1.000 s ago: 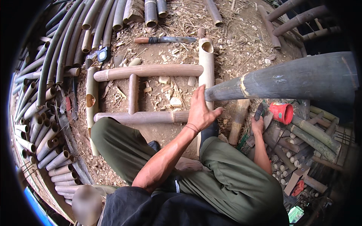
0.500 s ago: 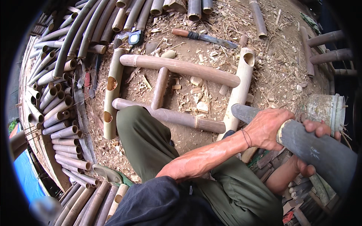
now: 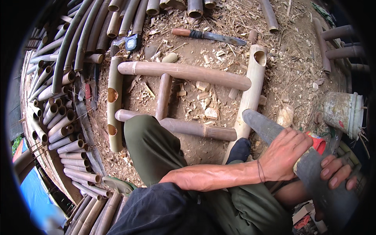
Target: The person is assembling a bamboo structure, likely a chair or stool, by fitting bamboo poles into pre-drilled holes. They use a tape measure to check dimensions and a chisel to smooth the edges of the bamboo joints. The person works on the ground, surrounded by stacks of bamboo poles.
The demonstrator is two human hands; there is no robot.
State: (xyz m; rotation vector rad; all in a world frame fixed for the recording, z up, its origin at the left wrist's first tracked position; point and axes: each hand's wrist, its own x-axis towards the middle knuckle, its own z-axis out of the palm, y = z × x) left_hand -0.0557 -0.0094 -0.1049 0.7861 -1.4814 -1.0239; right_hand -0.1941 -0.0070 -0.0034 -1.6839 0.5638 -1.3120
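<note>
A thick dark-grey bamboo pole (image 3: pixel 327 192) slants from the frame towards the lower right. My left hand (image 3: pixel 284 154) wraps over it just above a pale ring at a joint. Lower down, my right hand (image 3: pixel 335 172) curls round its thicker part from the far side, its thumb mostly hidden. The pole's far end meets a pale bamboo post (image 3: pixel 255 80), where my dark-socked foot (image 3: pixel 239 150) rests. Two brown bamboo rails (image 3: pixel 184 71) and a short crosspiece (image 3: pixel 163 98) span from this post towards another pale post (image 3: pixel 114 88) with cut holes.
A long knife (image 3: pixel 213 36) and a tape measure (image 3: pixel 132 42) lie beyond the frame. Bamboo lengths (image 3: pixel 58 111) are stacked along the left. A grimy white bucket (image 3: pixel 342 113) stands at right, near a red object (image 3: pixel 318 143). Wood chips (image 3: pixel 211 112) litter the ground.
The dark pole's near end has swung downward, with both hands still gripping it. My hands sit lower in view. A red object and more of my socked foot now show.
</note>
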